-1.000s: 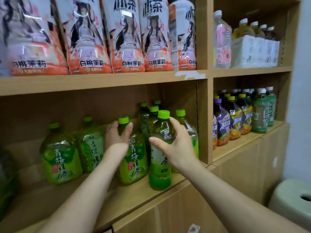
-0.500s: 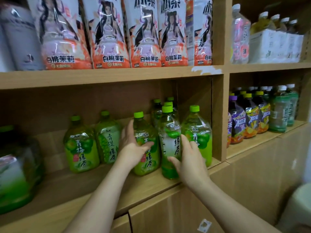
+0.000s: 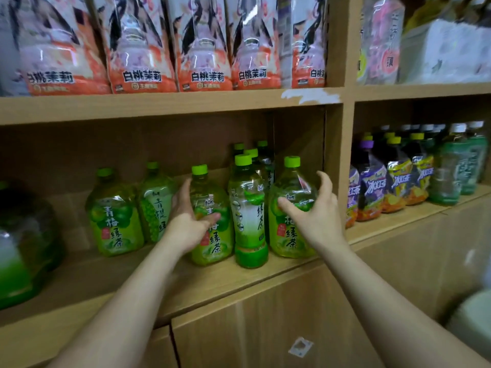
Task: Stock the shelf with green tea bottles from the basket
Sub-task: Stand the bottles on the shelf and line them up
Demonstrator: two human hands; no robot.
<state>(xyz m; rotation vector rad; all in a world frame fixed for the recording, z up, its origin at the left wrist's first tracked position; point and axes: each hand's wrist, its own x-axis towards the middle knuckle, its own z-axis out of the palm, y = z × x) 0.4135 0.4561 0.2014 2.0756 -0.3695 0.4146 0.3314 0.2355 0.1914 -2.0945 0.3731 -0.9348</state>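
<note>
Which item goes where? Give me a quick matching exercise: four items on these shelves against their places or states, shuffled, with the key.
1 middle plum green tea bottle
2 slim green tea bottle
3 purple-capped bottle
4 peach jasmine packs

A upper shelf
B just right of the held bottle
C held by the left hand
D right compartment

Pairs: 1-C, 2-B, 3-D, 4-A
</note>
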